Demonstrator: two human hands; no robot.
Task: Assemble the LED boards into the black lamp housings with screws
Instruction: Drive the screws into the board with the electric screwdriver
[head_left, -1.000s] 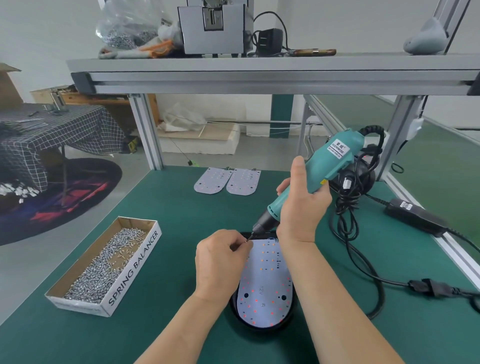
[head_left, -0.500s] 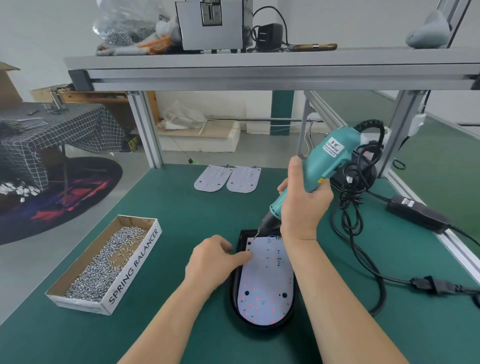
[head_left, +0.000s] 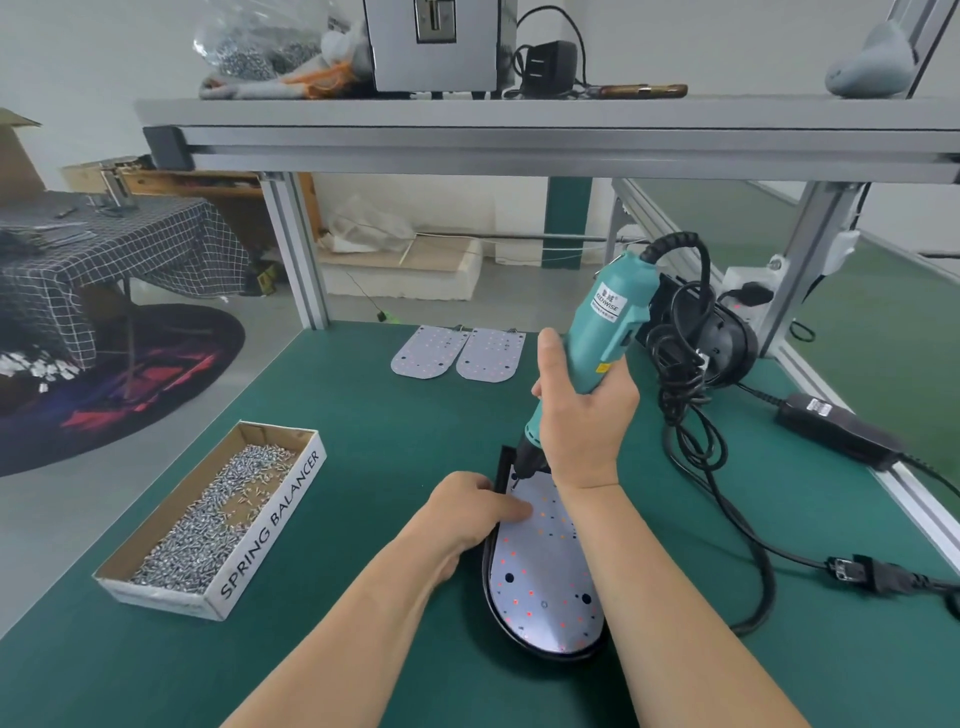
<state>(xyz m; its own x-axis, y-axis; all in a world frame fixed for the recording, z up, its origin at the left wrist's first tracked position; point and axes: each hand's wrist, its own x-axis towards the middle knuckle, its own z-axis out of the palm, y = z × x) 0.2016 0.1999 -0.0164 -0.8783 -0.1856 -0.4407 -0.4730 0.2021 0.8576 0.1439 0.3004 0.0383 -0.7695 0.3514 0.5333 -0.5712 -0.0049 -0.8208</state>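
A white LED board (head_left: 545, 577) lies inside a black lamp housing (head_left: 491, 587) on the green mat, in front of me. My right hand (head_left: 584, 415) grips a teal electric screwdriver (head_left: 597, 332), held steeply upright, its bit touching the board's far left corner. My left hand (head_left: 467, 512) rests on the housing's left rim, fingers pressing on the board's left edge. Two spare LED boards (head_left: 457, 352) lie side by side at the far edge of the mat. A cardboard box of screws (head_left: 223, 514) sits to the left.
A black cable coil and second dark housing (head_left: 711, 353) sit at the right rear, with a power adapter (head_left: 836, 431) and cord running along the right edge. An aluminium frame post (head_left: 298, 249) and overhead shelf (head_left: 519, 130) stand behind the mat.
The screwdriver has tilted more upright and its bit has come down onto the board's far left corner. My left hand has let go near the bit and settled flat on the board's left edge.
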